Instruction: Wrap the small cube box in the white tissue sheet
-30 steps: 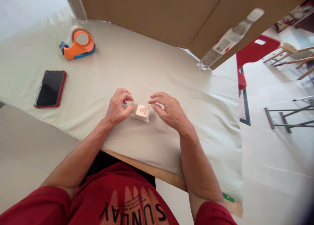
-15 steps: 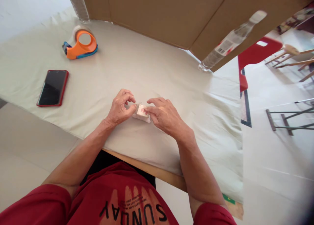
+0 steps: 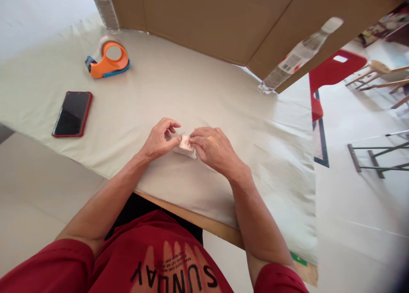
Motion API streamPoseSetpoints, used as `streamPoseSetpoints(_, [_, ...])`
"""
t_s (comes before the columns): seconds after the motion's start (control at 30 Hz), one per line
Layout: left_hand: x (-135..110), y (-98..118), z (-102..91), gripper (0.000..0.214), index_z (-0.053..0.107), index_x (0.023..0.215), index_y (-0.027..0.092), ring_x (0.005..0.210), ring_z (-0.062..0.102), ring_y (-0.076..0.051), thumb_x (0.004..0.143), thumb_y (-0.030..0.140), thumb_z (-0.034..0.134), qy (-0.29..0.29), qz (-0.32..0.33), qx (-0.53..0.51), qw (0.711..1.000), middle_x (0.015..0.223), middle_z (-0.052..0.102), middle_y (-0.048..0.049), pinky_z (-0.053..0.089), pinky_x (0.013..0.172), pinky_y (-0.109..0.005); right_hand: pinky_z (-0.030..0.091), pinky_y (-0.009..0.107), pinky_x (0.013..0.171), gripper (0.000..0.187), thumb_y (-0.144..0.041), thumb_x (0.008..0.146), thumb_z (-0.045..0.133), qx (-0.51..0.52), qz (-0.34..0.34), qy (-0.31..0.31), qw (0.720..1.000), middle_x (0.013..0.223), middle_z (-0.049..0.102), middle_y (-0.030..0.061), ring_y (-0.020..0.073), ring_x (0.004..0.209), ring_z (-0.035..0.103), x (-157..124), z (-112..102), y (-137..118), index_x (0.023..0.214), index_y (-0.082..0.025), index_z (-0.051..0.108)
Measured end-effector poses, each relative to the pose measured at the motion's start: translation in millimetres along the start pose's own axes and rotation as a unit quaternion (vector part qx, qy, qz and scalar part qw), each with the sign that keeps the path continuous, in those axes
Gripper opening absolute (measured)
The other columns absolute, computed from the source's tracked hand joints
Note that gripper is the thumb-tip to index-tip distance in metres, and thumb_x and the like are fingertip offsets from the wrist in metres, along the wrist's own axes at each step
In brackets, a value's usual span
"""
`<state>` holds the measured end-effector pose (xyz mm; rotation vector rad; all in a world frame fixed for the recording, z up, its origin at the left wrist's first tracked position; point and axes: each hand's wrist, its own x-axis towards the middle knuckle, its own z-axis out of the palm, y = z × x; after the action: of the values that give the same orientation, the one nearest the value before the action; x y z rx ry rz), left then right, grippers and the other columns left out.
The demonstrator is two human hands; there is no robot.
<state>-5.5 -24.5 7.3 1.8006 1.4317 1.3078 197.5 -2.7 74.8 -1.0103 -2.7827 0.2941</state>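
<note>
A small white box (image 3: 186, 144) with red print on its top lies on the cloth-covered table, with whitish wrapping showing around its lower edges. My right hand (image 3: 213, 149) is closed at the box's right side, thumb and fingertips pressed on it. On the other side, my left hand (image 3: 162, 139) has its thumb tip against the box's left edge. The left fingers curve above the thumb with a gap between them. The box's right end is partly hidden by my right fingers.
A phone (image 3: 73, 114) in a red case and an orange tape dispenser (image 3: 110, 62) lie to the left. Cardboard panels (image 3: 204, 20) stand at the back, with a plastic bottle (image 3: 105, 12) at the left and another bottle (image 3: 298, 56) at the right. Beyond the table's right edge is a red stool (image 3: 332, 69).
My right fingers have come down closer together onto the box. My left hand has shifted slightly right, its thumb still at the box's edge. The view has moved a little.
</note>
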Motion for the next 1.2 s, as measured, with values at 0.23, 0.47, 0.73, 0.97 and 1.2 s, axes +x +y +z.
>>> streamPoseSetpoints(0.23, [-1.0, 2.4, -0.1, 0.05, 0.059, 0.124, 0.018, 0.097, 0.066, -0.02, 0.077, 0.033, 0.067, -0.077, -0.033, -0.008, 0.996, 0.111, 0.069, -0.0093, 0.054, 0.082, -0.032, 0.035, 0.039, 0.086, 0.027, -0.01, 0.097, 0.047, -0.071, -0.016, 0.015, 0.997, 0.104, 0.075, 0.0119, 0.0261, 0.106, 0.06, 0.4, 4.9, -10.5, 0.093, -0.013, 0.073])
streamPoseSetpoints(0.47, [0.1, 5.9, -2.5, 0.057, 0.057, 0.129, 0.015, 0.097, 0.065, -0.02, 0.077, 0.037, 0.063, -0.112, -0.051, -0.003, 0.992, 0.109, 0.069, -0.0094, 0.053, 0.088, -0.035, 0.036, 0.037, 0.087, 0.025, -0.006, 0.093, 0.049, -0.077, -0.029, -0.01, 0.997, 0.1, 0.075, 0.0101, 0.0241, 0.102, 0.063, -3.1, -5.4, -13.7, 0.096, -0.014, 0.072])
streamPoseSetpoints(0.73, [2.1, 14.7, -4.8, 0.054, 0.057, 0.128, 0.016, 0.099, 0.063, -0.021, 0.079, 0.038, 0.059, -0.136, -0.071, -0.001, 0.988, 0.109, 0.068, -0.0086, 0.051, 0.092, -0.035, 0.039, 0.038, 0.087, 0.025, -0.007, 0.095, 0.048, -0.081, -0.038, -0.035, 0.995, 0.103, 0.075, 0.0098, 0.0249, 0.107, 0.064, -10.5, -14.7, -20.6, 0.102, -0.014, 0.071])
streamPoseSetpoints(0.97, [1.1, 10.9, -4.0, 0.055, 0.057, 0.128, 0.015, 0.098, 0.064, -0.02, 0.078, 0.037, 0.059, -0.132, -0.068, 0.001, 0.989, 0.109, 0.068, -0.0085, 0.052, 0.092, -0.036, 0.042, 0.04, 0.089, 0.026, -0.004, 0.091, 0.049, -0.092, -0.025, -0.049, 0.994, 0.105, 0.075, 0.0124, 0.0268, 0.107, 0.066, -9.9, -13.1, -27.9, 0.103, -0.013, 0.07])
streamPoseSetpoints(1.2, [1.6, 7.5, -4.1, 0.054, 0.058, 0.127, 0.016, 0.097, 0.063, -0.02, 0.078, 0.036, 0.062, -0.134, -0.069, 0.0, 0.989, 0.108, 0.068, -0.0078, 0.051, 0.093, -0.036, 0.044, 0.041, 0.092, 0.03, -0.003, 0.091, 0.048, -0.024, -0.048, 0.002, 0.999, 0.105, 0.077, 0.0102, 0.0258, 0.109, 0.068, -9.3, -13.5, -24.9, 0.102, -0.017, 0.071])
